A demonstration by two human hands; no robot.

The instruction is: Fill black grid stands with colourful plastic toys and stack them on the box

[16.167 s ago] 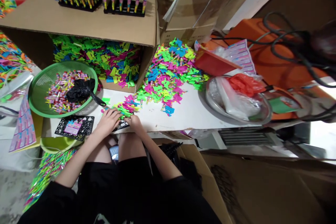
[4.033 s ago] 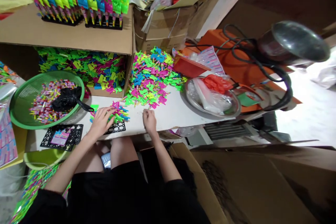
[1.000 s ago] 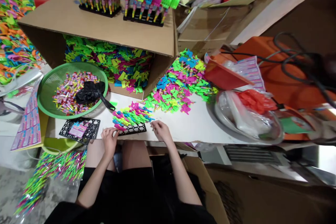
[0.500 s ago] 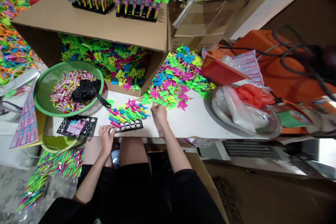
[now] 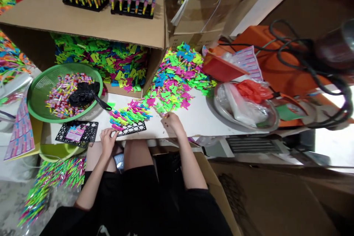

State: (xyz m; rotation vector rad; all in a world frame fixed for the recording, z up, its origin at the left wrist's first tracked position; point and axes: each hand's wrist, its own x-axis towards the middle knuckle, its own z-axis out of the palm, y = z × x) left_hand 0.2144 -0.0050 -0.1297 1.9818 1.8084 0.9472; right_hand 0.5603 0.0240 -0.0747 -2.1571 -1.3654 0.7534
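My left hand [image 5: 107, 139] is closed at the left end of a black plastic rack [image 5: 135, 128], its fingertips beside a pink piece there. Slender plastic toys [image 5: 129, 113] in pink, green, yellow and blue lean in rows over the rack, hiding much of its grid. To the right, my right hand [image 5: 173, 123] pinches a small plastic toy [image 5: 165, 115], mostly hidden and blurred by motion. It is at the front edge of a loose pile of colourful plastic toys [image 5: 177, 81] on the white tabletop [image 5: 201, 121].
A green basket [image 5: 32, 99] of small candy tubes stands left, with a black bag on top. In front lies another black rack [image 5: 92, 132]. Behind is a cardboard box [image 5: 121, 29] full of toys, with filled racks on top. A metal basin [image 5: 272, 121] holds plastic bags at right.
My right hand has drawn back from the pile's edge toward the front and slightly right. My left hand stays by the rack. The whole view has shifted as the head turned.
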